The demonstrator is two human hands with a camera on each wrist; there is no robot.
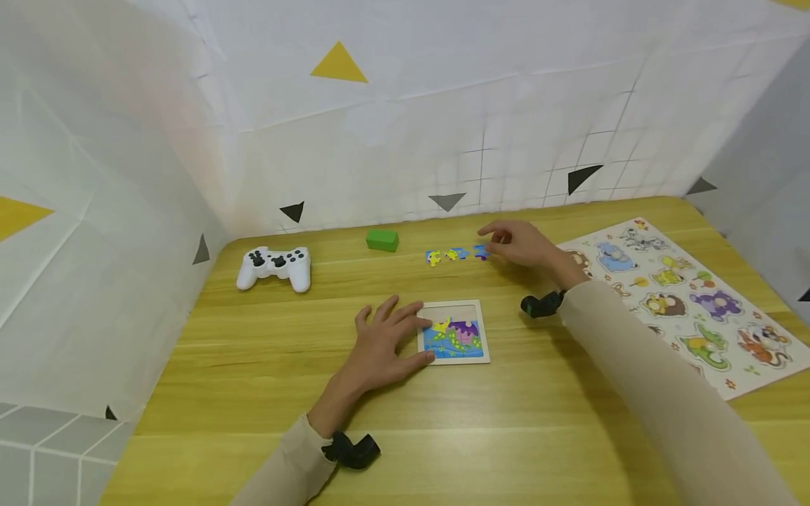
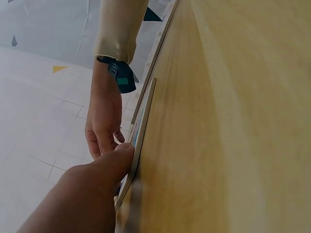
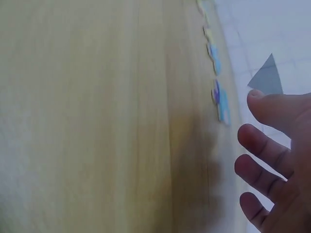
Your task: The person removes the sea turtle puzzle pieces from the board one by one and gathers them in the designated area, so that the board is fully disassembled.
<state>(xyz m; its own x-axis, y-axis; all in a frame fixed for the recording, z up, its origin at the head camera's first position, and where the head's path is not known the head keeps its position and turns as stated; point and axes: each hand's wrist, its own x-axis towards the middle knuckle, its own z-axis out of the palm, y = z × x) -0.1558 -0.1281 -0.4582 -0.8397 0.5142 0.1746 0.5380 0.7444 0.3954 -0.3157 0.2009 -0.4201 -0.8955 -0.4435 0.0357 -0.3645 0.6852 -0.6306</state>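
A small square jigsaw puzzle in a pale wooden frame [image 1: 484, 337] lies mid-table, its lower part filled with blue, green and purple pieces and its top strip bare wood. My left hand [image 1: 382, 351] lies spread at its left side, with thumb and fingertips over the frame's edge. Behind the frame, loose jigsaw pieces [image 1: 433, 258] in yellow, blue and purple lie in a short row. At the row's right end, my right hand [image 1: 522, 244] hovers by the blue and purple piece [image 3: 221, 104]. In the right wrist view its loosely bent fingers are apart and hold nothing.
A white game controller [image 1: 275, 267] lies at the back left, and a green block [image 1: 382, 240] left of the loose pieces. On the right, a large animal puzzle board [image 1: 686, 302] lies partly under the right forearm. A patterned white wall covering [image 1: 405, 140] rises behind the table.
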